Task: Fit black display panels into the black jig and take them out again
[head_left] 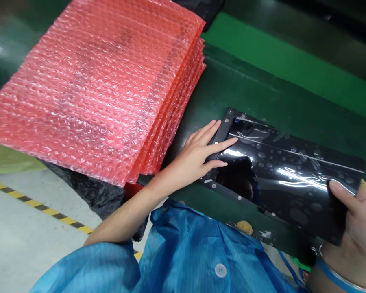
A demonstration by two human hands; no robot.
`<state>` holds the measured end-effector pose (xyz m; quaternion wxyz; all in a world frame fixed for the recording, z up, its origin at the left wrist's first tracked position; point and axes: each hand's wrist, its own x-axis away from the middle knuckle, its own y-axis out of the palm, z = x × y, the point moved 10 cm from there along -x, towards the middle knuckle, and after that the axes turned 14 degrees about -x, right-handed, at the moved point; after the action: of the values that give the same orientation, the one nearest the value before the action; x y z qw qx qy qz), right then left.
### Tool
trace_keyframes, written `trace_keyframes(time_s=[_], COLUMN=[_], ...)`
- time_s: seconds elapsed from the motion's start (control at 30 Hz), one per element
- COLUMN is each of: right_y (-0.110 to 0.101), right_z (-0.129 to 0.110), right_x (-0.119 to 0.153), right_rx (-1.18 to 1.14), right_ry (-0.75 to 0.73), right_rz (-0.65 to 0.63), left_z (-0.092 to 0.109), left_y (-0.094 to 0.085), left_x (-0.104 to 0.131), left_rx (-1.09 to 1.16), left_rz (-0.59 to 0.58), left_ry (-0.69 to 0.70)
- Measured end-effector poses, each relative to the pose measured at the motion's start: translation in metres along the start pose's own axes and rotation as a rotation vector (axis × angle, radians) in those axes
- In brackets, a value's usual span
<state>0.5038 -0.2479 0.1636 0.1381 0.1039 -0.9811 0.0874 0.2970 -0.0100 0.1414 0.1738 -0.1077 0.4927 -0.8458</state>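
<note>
A flat black display panel [280,171] lies tilted over the green work surface, its glossy face up under a clear film with bubbles. Small round silver dots run along its dark frame. My left hand [203,150] rests on the panel's left end, fingers stretched and spread. At the opposite end, my right hand [358,215] grips the edge, thumb on top and the other fingers mostly hidden underneath. Left of my left hand is a stack of red bubble-wrap bags [100,85].
The green work surface [262,93] runs beneath the panel. Black plastic [88,187] hangs below the bubble-wrap stack. Yellow-and-black tape [42,206] crosses the pale floor at lower left. Another dark flat object [205,10] lies behind the stack. A small yellowish piece [244,227] sits near the front edge.
</note>
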Motion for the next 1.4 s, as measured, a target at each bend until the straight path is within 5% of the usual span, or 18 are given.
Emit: trace_keyframes(time_s=[0.73,0.8,1.0,1.17,1.27,1.4], right_y=[0.001,-0.007,0.003,0.013,0.011,0.011], right_z=[-0.002,-0.007,-0.048,-0.055,-0.047,-0.028], right_x=[-0.004,-0.013,-0.045,-0.053,-0.067,-0.092], right_rx=[0.084,0.24,1.226,1.249,1.121,0.955], right_ry=[0.081,0.042,-0.327,-0.394,-0.355,-0.261], right_rz=[-0.017,-0.035,0.0,-0.024,-0.1,-0.223], left_z=[0.008,0.009,0.006,0.008,0.033,0.123], left_y=[0.001,0.001,0.001,-0.004,-0.008,0.027], left_x=[0.006,0.006,0.004,0.006,0.006,0.003], left_rx=[-0.175,-0.184,-0.191,-0.247,-0.307,-0.271], left_rz=[0.059,0.048,0.023,0.033,0.138,0.124], left_ry=[0.014,0.018,-0.009,-0.038,-0.045,0.291])
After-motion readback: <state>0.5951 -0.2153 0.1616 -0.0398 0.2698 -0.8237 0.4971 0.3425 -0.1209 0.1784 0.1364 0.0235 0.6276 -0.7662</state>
